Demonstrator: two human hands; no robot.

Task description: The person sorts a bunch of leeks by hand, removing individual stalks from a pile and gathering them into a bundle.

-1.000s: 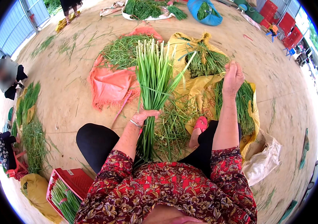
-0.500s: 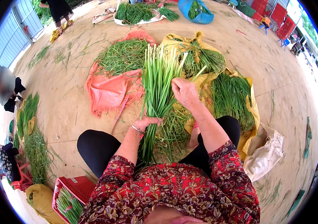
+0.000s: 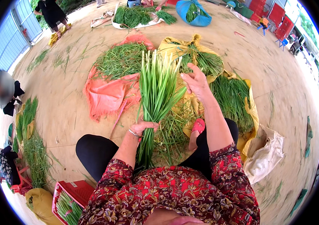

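Note:
My left hand (image 3: 145,126) is wrapped around a thick bunch of garlic chives (image 3: 158,88), its pale cut ends pointing away from me and its green leaf tips hanging toward my lap. To the right of the bunch, my right hand (image 3: 196,81) is raised with thumb and forefinger apart and nothing visible in it; its other fingers are partly curled. Loose chive leaves (image 3: 172,129) lie in a heap on the ground between my legs, under the bunch.
A coral sack (image 3: 109,92) bears trimmed greens ahead on the left. Yellow sacking (image 3: 256,108) with more chives (image 3: 232,99) lies to the right, near a white sack (image 3: 267,159). A red crate (image 3: 77,189) of bundles stands at my lower left. Other people sit and stand farther off.
My right hand has come away from the bunch's right side, its closed fingers now apart. A stalk that stuck out toward that hand no longer shows. My left hand keeps its hold.

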